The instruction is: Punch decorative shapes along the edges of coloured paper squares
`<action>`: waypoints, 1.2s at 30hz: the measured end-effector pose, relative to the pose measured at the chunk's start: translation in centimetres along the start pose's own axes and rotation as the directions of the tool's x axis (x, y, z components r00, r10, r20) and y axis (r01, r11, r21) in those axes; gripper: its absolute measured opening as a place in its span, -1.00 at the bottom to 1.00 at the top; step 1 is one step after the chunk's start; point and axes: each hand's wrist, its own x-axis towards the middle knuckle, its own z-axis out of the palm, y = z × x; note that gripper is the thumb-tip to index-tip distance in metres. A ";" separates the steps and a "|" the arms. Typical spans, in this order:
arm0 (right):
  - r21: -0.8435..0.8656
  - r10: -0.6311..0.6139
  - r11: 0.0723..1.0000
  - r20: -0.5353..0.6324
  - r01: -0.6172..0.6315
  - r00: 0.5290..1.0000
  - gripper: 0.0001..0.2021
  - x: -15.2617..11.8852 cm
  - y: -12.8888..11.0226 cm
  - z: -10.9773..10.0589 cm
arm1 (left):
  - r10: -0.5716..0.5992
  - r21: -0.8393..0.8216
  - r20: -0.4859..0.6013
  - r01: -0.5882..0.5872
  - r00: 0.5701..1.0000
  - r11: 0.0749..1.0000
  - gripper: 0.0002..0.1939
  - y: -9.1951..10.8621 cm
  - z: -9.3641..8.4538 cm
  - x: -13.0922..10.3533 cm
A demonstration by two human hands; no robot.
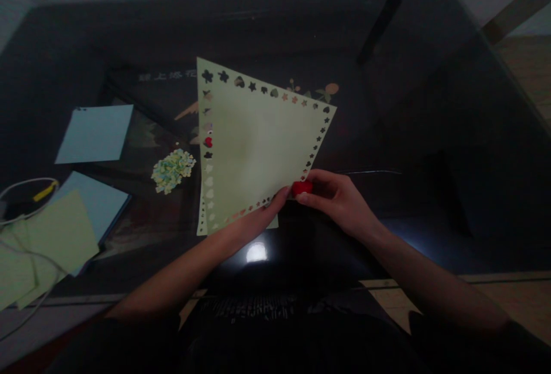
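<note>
A pale yellow-green sheet of paper is raised at a tilt over the dark table, with small shapes such as stars, hearts and clovers cut out along its edges. My left hand grips its lower edge near the bottom right corner, its fingers partly hidden behind the paper. At that same corner my right hand pinches a small red craft punch between thumb and fingers, and the punch touches the paper's edge. Another punched sheet lies underneath, mostly covered.
Left of the paper lies a pile of tiny punched-out pieces. Further left are a light blue sheet, another blue sheet, yellow-green sheets and a white cable. A dark pole stands at the back right.
</note>
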 end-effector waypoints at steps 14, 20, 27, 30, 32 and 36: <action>0.006 -0.028 1.000 -0.013 0.028 1.000 -0.68 -0.1 0.2 0.2 | 0.046 0.101 -0.152 -0.031 0.987 0.994 -0.60 0.7 -0.3 0.1; -0.003 -0.015 1.000 0.011 0.015 1.000 -0.72 -0.1 -0.1 0.1 | 0.034 0.070 -0.147 -0.024 0.989 0.997 -0.59 0.6 -0.4 0.2; 0.076 0.003 0.997 -0.014 -0.002 1.000 -0.73 -0.1 0.2 0.4 | 0.074 0.106 -0.134 -0.060 0.988 0.993 -0.59 0.3 -0.2 0.1; 0.111 0.001 0.994 -0.031 0.002 1.000 -0.73 -0.1 0.3 0.5 | 0.124 0.189 -0.147 -0.095 0.981 0.977 -0.57 0.0 0.0 0.2; 0.125 0.008 0.992 -0.036 -0.004 0.999 -0.73 -0.1 0.3 0.5 | 0.147 0.240 -0.175 -0.103 0.974 0.965 -0.56 -0.1 0.1 0.2; 0.137 0.028 0.990 -0.030 -0.024 0.999 -0.71 0.0 0.3 0.4 | 0.138 0.282 -0.193 -0.080 0.971 0.956 -0.55 -0.1 0.2 0.1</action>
